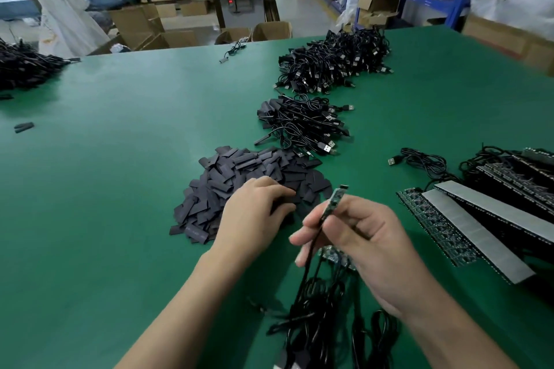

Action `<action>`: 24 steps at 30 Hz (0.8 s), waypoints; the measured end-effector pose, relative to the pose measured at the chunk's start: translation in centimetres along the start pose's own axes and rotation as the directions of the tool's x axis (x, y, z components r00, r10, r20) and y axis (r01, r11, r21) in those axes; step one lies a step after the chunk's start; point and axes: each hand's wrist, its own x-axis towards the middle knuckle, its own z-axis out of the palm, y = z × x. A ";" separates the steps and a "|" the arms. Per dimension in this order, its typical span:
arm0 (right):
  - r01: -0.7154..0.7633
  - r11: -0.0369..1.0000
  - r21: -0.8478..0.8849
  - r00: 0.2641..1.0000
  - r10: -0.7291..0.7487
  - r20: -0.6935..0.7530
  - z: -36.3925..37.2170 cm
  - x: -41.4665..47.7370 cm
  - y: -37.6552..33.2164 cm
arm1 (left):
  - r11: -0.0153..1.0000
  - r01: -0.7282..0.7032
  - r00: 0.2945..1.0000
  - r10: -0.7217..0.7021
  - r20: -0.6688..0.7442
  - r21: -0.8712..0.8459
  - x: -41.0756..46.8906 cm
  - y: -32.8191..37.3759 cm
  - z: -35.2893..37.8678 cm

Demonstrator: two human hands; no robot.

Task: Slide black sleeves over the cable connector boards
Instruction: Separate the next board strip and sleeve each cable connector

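Note:
A heap of flat black sleeves (pixel 239 180) lies on the green table (pixel 120 174) ahead of me. My left hand (pixel 254 213) rests on the near right side of the heap, its fingers curled down into the sleeves; whether it holds one is hidden. My right hand (pixel 356 237) pinches a small green connector board (pixel 334 199) with its black cable (pixel 308 266) hanging down, the board tilted up towards the heap. More cables with bare boards (pixel 326 311) lie in a tangle under my right wrist.
Two piles of cables (pixel 302 126) (pixel 335 63) with sleeves fitted lie beyond the heap. Strips of circuit boards with grey backing (pixel 479 219) and a loose USB cable (pixel 419 159) lie at right. Another black pile (pixel 24 69) sits far left. Shelves and cartons stand behind.

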 end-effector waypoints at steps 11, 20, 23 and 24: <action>0.278 0.874 -0.398 0.960 -0.246 0.132 4.1 -0.4 -2.7 | 0.974 -0.093 0.993 0.077 0.084 0.206 1.5 -0.6 0.3; 0.381 0.576 -0.723 0.861 -0.507 0.050 4.3 0.4 -2.1 | 0.816 0.040 0.996 -0.075 -0.037 -0.576 -1.9 0.0 -0.9; 0.197 0.614 -0.764 0.928 -0.368 -0.056 3.9 0.9 -1.2 | 0.600 0.168 0.986 -0.105 0.131 -0.782 -3.6 0.4 -0.3; 0.149 0.631 -0.761 0.932 -0.347 -0.105 3.6 1.1 -0.9 | 0.461 0.234 0.972 -0.125 0.199 -0.856 -3.9 0.5 -0.1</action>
